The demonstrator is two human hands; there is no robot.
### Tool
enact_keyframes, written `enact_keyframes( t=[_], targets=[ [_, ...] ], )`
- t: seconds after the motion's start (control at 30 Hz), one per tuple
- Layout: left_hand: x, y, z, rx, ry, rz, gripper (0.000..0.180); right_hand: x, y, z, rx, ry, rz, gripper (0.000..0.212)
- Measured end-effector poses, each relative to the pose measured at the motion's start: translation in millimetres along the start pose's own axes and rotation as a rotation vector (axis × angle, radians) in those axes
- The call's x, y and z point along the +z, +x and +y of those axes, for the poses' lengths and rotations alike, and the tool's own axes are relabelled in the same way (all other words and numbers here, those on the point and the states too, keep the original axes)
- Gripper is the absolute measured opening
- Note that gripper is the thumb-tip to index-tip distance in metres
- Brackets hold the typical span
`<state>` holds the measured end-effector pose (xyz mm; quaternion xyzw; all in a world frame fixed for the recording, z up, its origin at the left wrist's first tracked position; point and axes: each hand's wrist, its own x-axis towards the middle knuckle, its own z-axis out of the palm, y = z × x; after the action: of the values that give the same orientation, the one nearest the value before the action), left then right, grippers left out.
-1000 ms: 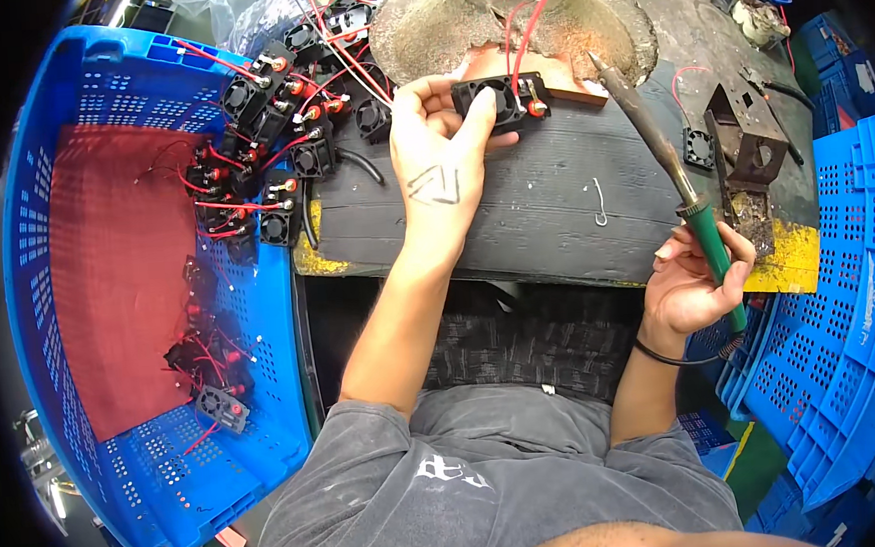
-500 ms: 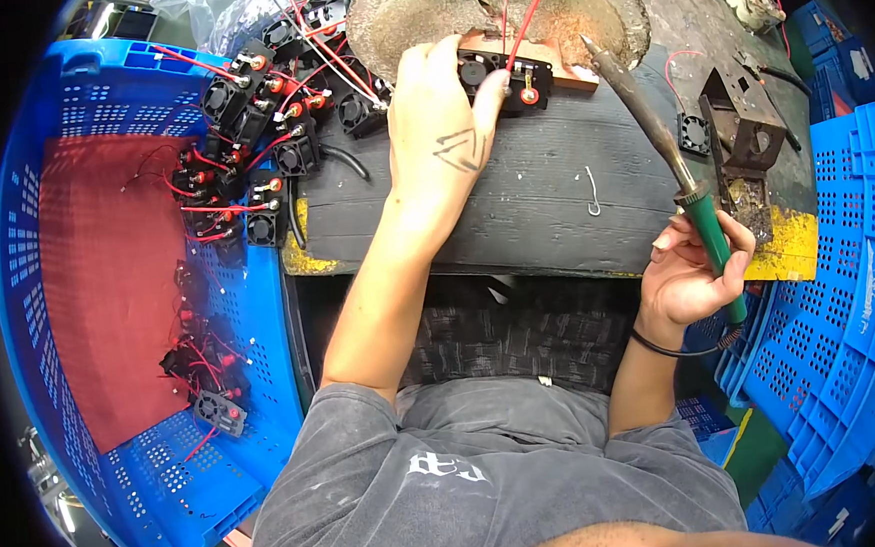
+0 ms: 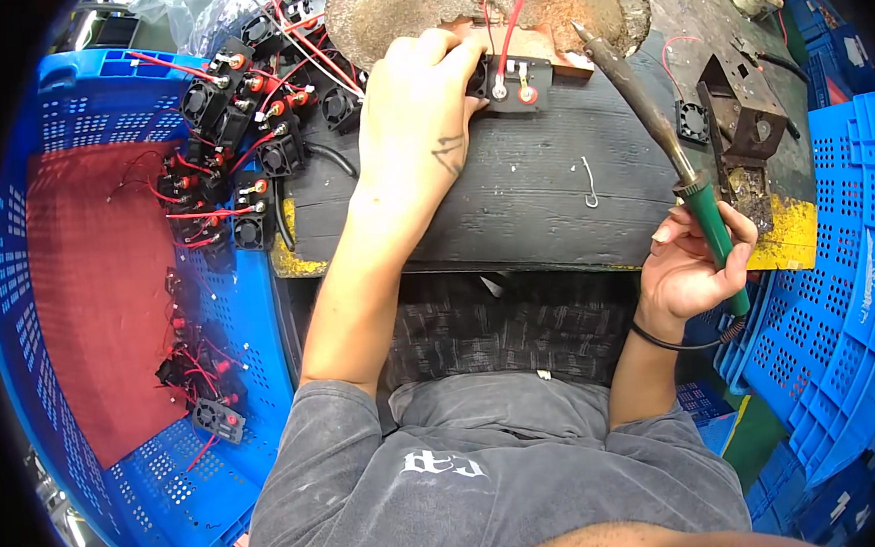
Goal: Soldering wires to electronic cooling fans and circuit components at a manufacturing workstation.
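My left hand (image 3: pixel 409 110) is closed around the left end of a black fan module (image 3: pixel 523 85), its fingers hiding most of the fan. Two metal terminals show on the module's right part, one with a red ring. A thick red wire (image 3: pixel 514 23) runs up from the left terminal. Behind the module lies a copper-coloured block (image 3: pixel 567 63) at the edge of a crusty, bowl-like dish (image 3: pixel 382 26). My right hand (image 3: pixel 693 268) holds a soldering iron (image 3: pixel 702 212) by its green handle. The iron's tip points up and left, over the dish's right part, apart from the module.
Fan modules with red wires (image 3: pixel 214 147) heap at the left, spilling into a blue crate (image 3: pixel 150 492) lined with red sheet. A bent wire (image 3: pixel 589 182) lies on the black board (image 3: pixel 514 209). At right are a small fan (image 3: pixel 692 121), a rusty metal bracket (image 3: pixel 743 104) and another blue crate (image 3: pixel 848 268).
My left hand has shifted slightly left, and its thumb has drawn back from the red wire, baring the left terminal. The right hand and soldering iron stay nearly still.
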<state>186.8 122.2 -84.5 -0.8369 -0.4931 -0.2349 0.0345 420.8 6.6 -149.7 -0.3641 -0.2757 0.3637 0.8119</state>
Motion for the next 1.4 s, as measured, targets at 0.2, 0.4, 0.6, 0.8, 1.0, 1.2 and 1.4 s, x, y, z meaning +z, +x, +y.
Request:
enact_keyframes(
  t=[0.2,0.4,0.6,0.8,1.0,1.2,1.4],
  targets=[
    [6.7,-0.3,-5.7,0.033,0.039,-0.014,0.048,0.5,-0.5,0.2,-0.002,0.003,0.007,0.047],
    [3.8,1.2,-1.8,0.018,0.05,-0.068,0.05,-0.1,-0.8,0.9,-0.002,0.007,0.018,0.047],
    [6.0,-0.7,0.3,0.036,0.109,-0.066,0.053,0.2,-0.8,1.0,0.0,-0.012,0.015,0.048],
    [4.2,-5.8,-2.3,0.018,-0.052,0.011,0.059,-0.5,-0.6,0.8,-0.002,-0.04,0.021,0.048],
    [-16.8,-44.7,-22.4,-0.06,0.035,0.093,0.028,-1.4,-0.4,1.9,-0.007,-0.048,-0.004,0.049],
    [-23.8,-56.3,-27.5,0.054,0.165,0.031,0.013,-2.1,0.1,0.4,-0.001,-0.032,-0.012,0.048],
    [-36.9,-50.5,-34.1,0.188,-0.147,0.195,0.016,-1.6,0.0,1.0,-0.013,-0.034,-0.027,0.047]
  ],
)
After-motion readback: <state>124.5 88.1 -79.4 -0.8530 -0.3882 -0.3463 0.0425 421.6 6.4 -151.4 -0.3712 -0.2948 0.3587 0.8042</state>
